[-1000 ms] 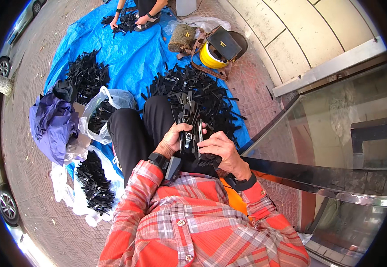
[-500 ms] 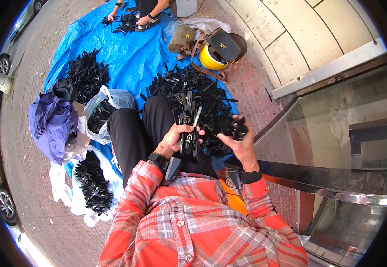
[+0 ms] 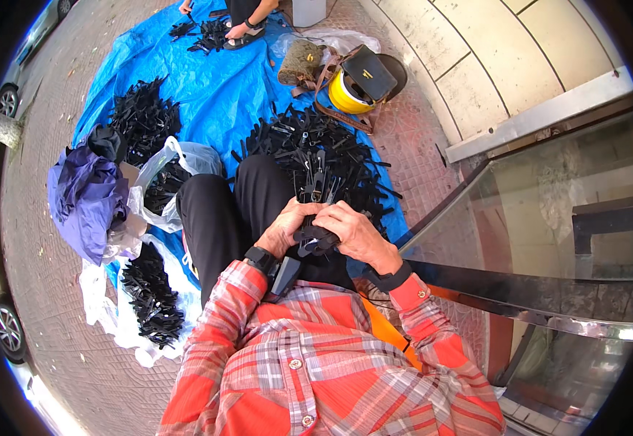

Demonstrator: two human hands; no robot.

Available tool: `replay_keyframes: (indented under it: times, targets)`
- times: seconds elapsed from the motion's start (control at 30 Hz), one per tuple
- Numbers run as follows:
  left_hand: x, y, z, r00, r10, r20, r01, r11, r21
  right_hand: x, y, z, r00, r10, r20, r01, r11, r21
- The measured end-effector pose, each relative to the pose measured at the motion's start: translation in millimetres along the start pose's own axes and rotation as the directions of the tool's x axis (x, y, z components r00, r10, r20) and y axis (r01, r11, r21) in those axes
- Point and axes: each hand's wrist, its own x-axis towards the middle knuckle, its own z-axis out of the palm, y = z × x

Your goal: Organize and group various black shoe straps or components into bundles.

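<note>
My left hand [image 3: 284, 227] and my right hand [image 3: 354, 231] meet in front of my lap, their fingers closed around one bundle of black strap-like pieces [image 3: 316, 240]. Small metal parts show on some of them; their exact kind I cannot make out. Thin ends stick out past my fingers on the far side, and rounded black ends hang below. Just beyond my hands a large heap of the same black pieces [image 3: 280, 142] covers part of the blue tarp [image 3: 211, 94]. My fingers hide the middle of the bundle.
A clear plastic bag [image 3: 203, 156] and a white bag [image 3: 102, 309], both with black pieces, lie left of my knees beside purple fabric [image 3: 87, 196]. Another pile [image 3: 142, 120] lies farther off. Ahead are a yellow bucket [image 3: 344, 96] and a co-worker's hand [image 3: 236, 31]. Glass panels [image 3: 534, 211] stand right.
My right hand has moved left with its clump of black pieces and joined my left hand's bundle. Both hands now hold the pieces together. The co-worker's hands have shifted slightly.
</note>
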Motion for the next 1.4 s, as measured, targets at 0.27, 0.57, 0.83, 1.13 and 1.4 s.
replay_keyframes:
  times: [0.27, 0.57, 0.83, 1.13, 1.4]
  targets:
    - [5, -5, -12, 0.999, -0.029, 0.033, 0.031, 0.997, -0.066, -9, -11, -1, 0.991, 0.027, -0.129, -0.018, 0.997, 0.072]
    - [-1, 2, -3, 0.993, -0.044, 0.114, 0.058, 0.990, -0.127, -21, 3, -23, 0.692, 0.691, -0.209, -0.187, 0.451, 0.873]
    - [-4, 2, 0, 0.997, -0.060, 0.052, 0.063, 0.996, -0.066, -19, 2, -8, 0.909, 0.394, -0.136, -0.303, 0.848, 0.435]
    - [0, 1, 1, 0.997, -0.076, 0.011, 0.077, 0.994, -0.076, -12, 2, -10, 0.929, 0.225, -0.295, -0.136, 0.946, 0.293]
    - [-2, 4, -5, 0.979, -0.171, 0.108, 0.191, 0.959, -0.212, -30, 1, -22, 0.860, 0.479, -0.173, -0.383, 0.832, 0.401]
